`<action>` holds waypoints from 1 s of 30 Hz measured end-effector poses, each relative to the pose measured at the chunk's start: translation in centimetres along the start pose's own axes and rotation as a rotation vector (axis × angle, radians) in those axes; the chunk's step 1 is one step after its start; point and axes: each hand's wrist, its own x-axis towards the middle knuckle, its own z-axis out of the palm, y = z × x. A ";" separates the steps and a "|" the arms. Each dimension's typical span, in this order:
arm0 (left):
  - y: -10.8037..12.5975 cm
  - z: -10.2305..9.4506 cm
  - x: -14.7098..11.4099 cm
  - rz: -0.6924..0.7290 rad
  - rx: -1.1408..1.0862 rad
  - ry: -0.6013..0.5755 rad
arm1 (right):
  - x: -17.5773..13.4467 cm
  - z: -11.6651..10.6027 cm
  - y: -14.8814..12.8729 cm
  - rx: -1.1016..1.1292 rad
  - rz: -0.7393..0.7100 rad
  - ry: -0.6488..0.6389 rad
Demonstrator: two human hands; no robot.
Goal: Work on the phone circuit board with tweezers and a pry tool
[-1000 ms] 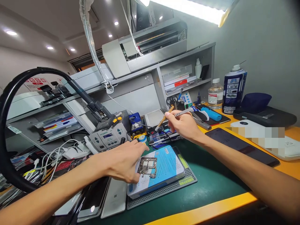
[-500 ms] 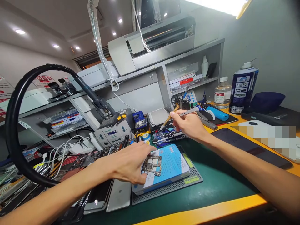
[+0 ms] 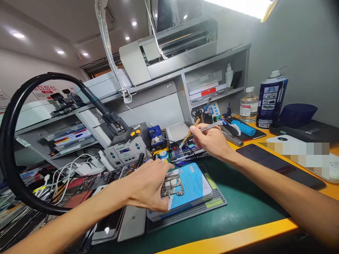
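PCB (image 3: 171,183) further rt on box (image 3: 194,184) vs earlier; L hand (image 3: 150,183) grip unclear, R hand (image 3: 209,140) pinching brush (image 3: 187,136).

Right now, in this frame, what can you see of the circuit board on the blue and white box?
The circuit board looks thin and dark, irregular in outline, with pale patches, dense small components and a gap where blue shows through. It lies bare, apparently flat, on the left part of the top of the blue and white box. The left hand curves around its left side, hiding that edge; whether they touch is unclear. Any markings are too small to read.
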 end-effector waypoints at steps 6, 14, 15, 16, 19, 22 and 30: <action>0.1 -0.2 -0.5 -0.026 -0.040 0.030 | -0.3 0.0 0.1 0.001 -0.080 -0.048; -0.3 -1.6 0.8 -0.160 -0.224 0.165 | -1.5 0.5 -1.0 -0.094 -0.275 -0.162; 0.0 -1.7 1.3 -0.184 -0.255 0.173 | -1.7 0.6 -1.0 -0.105 -0.292 -0.178; 0.3 -1.6 1.9 -0.204 -0.283 0.179 | -1.9 0.7 -1.0 -0.115 -0.305 -0.192; 1.5 -1.3 3.5 -0.247 -0.359 0.176 | -2.2 1.0 -1.0 -0.136 -0.324 -0.219; 2.2 -1.1 4.5 -0.278 -0.423 0.175 | -2.4 1.1 -1.2 -0.139 -0.320 -0.221; 0.2 -0.6 2.5 -0.271 -0.597 0.382 | -2.5 0.6 -1.4 -0.097 -0.261 -0.284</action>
